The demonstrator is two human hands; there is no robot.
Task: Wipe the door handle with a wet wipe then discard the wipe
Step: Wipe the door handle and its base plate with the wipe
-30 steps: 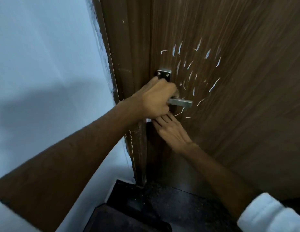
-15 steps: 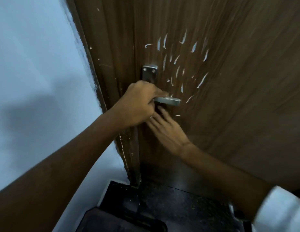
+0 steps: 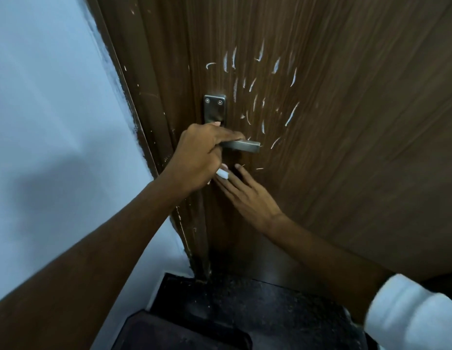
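One handle [image 3: 241, 145] sits on the brown door [image 3: 346, 122], its long axis level, free end pointing right. The left hand [image 3: 198, 156] is curled round its inner end. One white wipe [image 3: 222, 173] shows just below, against the right hand [image 3: 247, 195], whose fingers lie spread.

Brushed-metal lever door handle [image 3: 241, 145] level on dark wood door, crumpled white wet wipe [image 3: 222, 174] just beneath it

Single head cam, close range — looks forward and down at the door [image 3: 346, 122], handle [image 3: 242, 145] near frame centre, floor [image 3: 257, 311] along the bottom edge.
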